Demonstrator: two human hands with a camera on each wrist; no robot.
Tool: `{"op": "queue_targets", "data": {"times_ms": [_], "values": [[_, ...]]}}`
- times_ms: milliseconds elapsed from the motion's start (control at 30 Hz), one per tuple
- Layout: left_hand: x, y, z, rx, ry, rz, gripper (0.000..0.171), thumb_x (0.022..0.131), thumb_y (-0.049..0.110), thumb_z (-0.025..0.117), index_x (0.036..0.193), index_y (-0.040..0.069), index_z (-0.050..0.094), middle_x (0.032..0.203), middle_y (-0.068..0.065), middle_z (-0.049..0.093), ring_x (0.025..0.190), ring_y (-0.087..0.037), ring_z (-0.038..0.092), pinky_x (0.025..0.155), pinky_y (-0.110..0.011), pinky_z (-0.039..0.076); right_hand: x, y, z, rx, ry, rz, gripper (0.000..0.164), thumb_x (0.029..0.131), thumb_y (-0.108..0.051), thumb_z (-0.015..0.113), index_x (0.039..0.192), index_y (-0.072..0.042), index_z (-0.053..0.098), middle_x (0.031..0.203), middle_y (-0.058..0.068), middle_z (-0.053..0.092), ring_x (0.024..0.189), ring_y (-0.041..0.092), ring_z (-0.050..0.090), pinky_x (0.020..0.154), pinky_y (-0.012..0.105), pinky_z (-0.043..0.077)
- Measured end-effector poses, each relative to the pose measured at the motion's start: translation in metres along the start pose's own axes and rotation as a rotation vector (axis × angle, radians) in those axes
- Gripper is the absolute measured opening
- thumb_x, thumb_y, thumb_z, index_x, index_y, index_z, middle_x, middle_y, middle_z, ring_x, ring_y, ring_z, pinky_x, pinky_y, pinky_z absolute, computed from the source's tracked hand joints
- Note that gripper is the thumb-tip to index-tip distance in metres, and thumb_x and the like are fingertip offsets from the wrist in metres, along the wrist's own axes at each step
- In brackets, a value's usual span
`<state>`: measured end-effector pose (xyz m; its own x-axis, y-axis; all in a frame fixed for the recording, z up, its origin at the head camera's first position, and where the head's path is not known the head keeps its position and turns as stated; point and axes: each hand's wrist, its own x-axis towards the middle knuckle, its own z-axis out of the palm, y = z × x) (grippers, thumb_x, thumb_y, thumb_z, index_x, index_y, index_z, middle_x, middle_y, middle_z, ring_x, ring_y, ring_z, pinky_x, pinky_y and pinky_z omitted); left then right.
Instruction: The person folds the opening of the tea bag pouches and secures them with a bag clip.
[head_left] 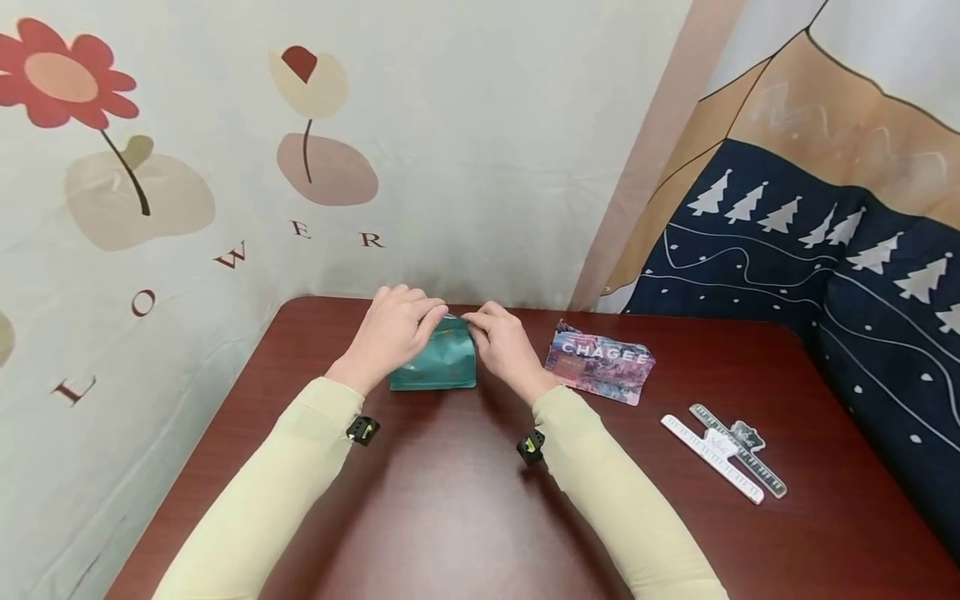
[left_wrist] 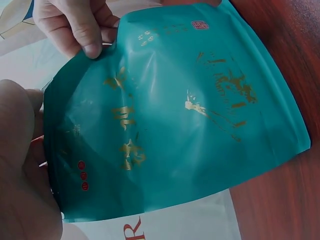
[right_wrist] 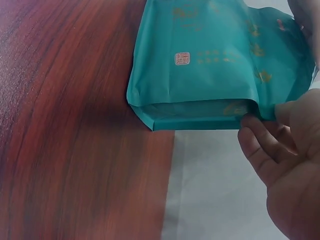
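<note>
The left hand (head_left: pixel 388 333) holds the green pouch (head_left: pixel 437 363) at the left of its top edge; the back of the hand covers that corner in the head view, and the left wrist view shows only part of its fingers behind the edge, so the exact grip is hard to make out. The right hand (head_left: pixel 510 343) pinches the pouch's right side near the top between thumb and fingers, some fingertips tucked out of sight behind it.

The pouch stands on the counter (head_left: pixel 465 517) near its far edge, between the two hands. Its gold print, seen in the wrist views, is partly lost in glare and creases, and the top rim is mostly hidden by the hands.

Pale yellow sleeves (head_left: pixel 258 492) with small black devices (head_left: pixel 363 429) at the wrists run out of the frame below. Right of the right hand, a purple-blue packet (head_left: pixel 600 367) lies with "CHAGEE" readable; its smaller print is not. Farther right lie a white clip (head_left: pixel 701 446) and a dark clip (head_left: pixel 767 475), close together. Behind, a pale flower-printed cloth (head_left: pixel 480 167) and a navy tree-printed cloth (head_left: pixel 772 250) are cut off by the frame.
</note>
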<state>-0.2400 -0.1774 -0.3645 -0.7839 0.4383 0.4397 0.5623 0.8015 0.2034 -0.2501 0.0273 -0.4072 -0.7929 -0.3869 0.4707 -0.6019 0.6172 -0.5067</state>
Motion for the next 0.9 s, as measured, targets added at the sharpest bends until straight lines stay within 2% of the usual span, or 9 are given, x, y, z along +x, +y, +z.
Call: {"op": "queue_targets", "data": {"times_ms": [133, 433, 600, 900], "values": [[0.0008, 0.0007, 0.0004, 0.005, 0.008, 0.013, 0.032, 0.108, 0.025, 0.052, 0.112, 0.009, 0.079, 0.100, -0.009, 0.075, 0.088, -0.031, 0.061, 0.080, -0.046, 0.042, -0.0021, 0.0007, -0.0029, 0.017, -0.015, 0.002, 0.024, 0.103, -0.005, 0.061, 0.122, -0.002, 0.075, 0.101, 0.011, 0.064, 0.088, 0.024, 0.066, 0.079, 0.037, 0.056], [0.0000, 0.0031, -0.0045, 0.031, -0.049, 0.010, 0.030, 0.104, 0.021, 0.055, 0.120, 0.007, 0.077, 0.102, -0.009, 0.073, 0.089, -0.030, 0.060, 0.080, -0.044, 0.042, -0.0043, 0.0061, -0.0058, 0.076, -0.058, 0.020, 0.027, 0.106, -0.014, 0.057, 0.124, -0.004, 0.074, 0.108, 0.009, 0.066, 0.094, 0.023, 0.064, 0.083, 0.038, 0.054], [-0.0014, 0.0020, -0.0043, 0.043, -0.057, 0.013, 0.028, 0.103, 0.018, 0.060, 0.122, 0.006, 0.076, 0.103, -0.009, 0.073, 0.090, -0.030, 0.060, 0.080, -0.044, 0.041, -0.0026, 0.0072, -0.0052, 0.099, -0.063, 0.047, 0.028, 0.107, -0.015, 0.053, 0.121, -0.005, 0.076, 0.109, 0.008, 0.067, 0.095, 0.023, 0.065, 0.085, 0.038, 0.054], [-0.0028, 0.0013, -0.0032, 0.028, -0.025, 0.020, 0.021, 0.100, 0.011, 0.066, 0.118, 0.007, 0.077, 0.105, -0.008, 0.074, 0.091, -0.029, 0.061, 0.079, -0.044, 0.041, -0.0013, 0.0059, -0.0029, 0.096, -0.052, 0.047, 0.020, 0.104, -0.012, 0.062, 0.115, -0.004, 0.076, 0.107, 0.009, 0.066, 0.090, 0.024, 0.063, 0.080, 0.039, 0.053]]}}
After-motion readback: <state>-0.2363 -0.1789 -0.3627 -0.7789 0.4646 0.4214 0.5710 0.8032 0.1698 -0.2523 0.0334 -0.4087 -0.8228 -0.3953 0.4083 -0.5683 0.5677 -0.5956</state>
